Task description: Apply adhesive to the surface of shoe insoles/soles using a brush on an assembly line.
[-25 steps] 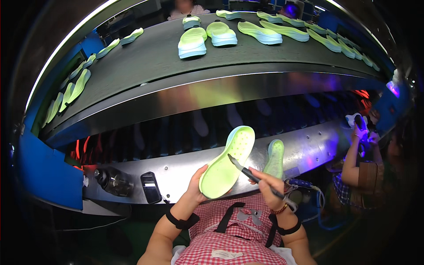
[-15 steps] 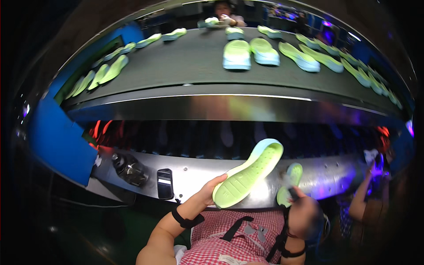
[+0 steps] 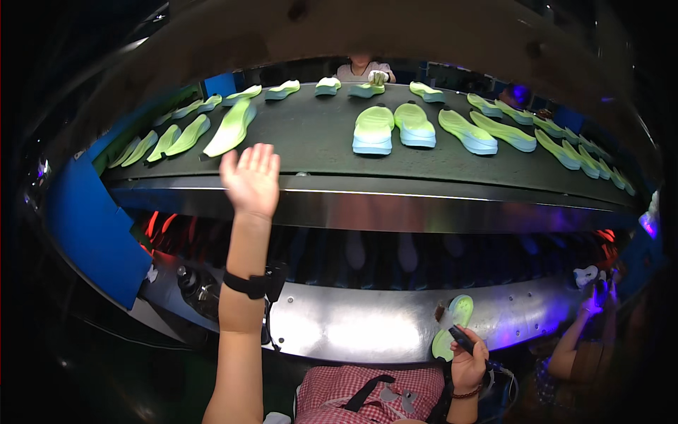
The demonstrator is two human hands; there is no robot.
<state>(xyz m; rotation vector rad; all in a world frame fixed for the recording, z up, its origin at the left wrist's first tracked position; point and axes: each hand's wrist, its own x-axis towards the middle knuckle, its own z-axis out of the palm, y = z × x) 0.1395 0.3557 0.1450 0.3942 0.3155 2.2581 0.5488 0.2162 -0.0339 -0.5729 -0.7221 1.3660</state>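
My left hand (image 3: 253, 182) reaches forward over the near edge of the conveyor belt, palm turned up and fingers stretched out, with nothing in it. Just beyond its fingertips lies a lime-green shoe sole (image 3: 232, 129) on the belt, slightly blurred. At the lower right, my right hand (image 3: 469, 362) is closed around the black handle of a brush (image 3: 460, 340). The brush's brown bristle end lies over or beside another green sole (image 3: 461, 311), which rests on the metal ledge and is partly covered by the brush.
The dark belt (image 3: 304, 145) carries several green and pale-blue soles on both sides. A person (image 3: 361, 72) across it touches a sole. A dark bottle (image 3: 196, 288) stands on the steel ledge (image 3: 353, 325) at left. Another person's hands (image 3: 595, 300) work at far right.
The sole that was in my left hand is now on the belt, and that hand has moved forward and opened. My right hand still holds the brush.
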